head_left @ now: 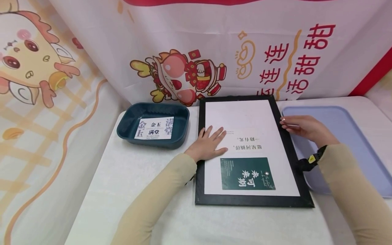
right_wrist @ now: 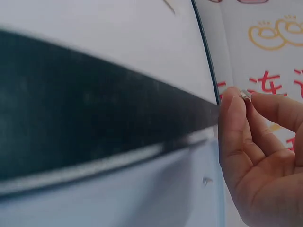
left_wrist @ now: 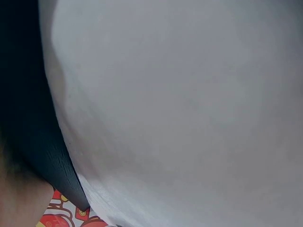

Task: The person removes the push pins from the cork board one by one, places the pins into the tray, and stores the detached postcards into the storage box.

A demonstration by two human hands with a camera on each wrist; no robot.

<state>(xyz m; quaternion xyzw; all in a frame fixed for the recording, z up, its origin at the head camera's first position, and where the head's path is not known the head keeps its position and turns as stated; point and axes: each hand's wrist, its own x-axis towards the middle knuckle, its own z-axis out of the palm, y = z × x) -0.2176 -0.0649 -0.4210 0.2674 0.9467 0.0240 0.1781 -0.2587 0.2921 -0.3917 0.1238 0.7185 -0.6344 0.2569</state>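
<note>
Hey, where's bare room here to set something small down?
Free: the table between the dark teal bin and left sleeve; the far end of the white panel, past the lettering; the lavender tray right of the right sleeve. Crowded: around the left hand and green card, and by the right hand at the frame.
</note>
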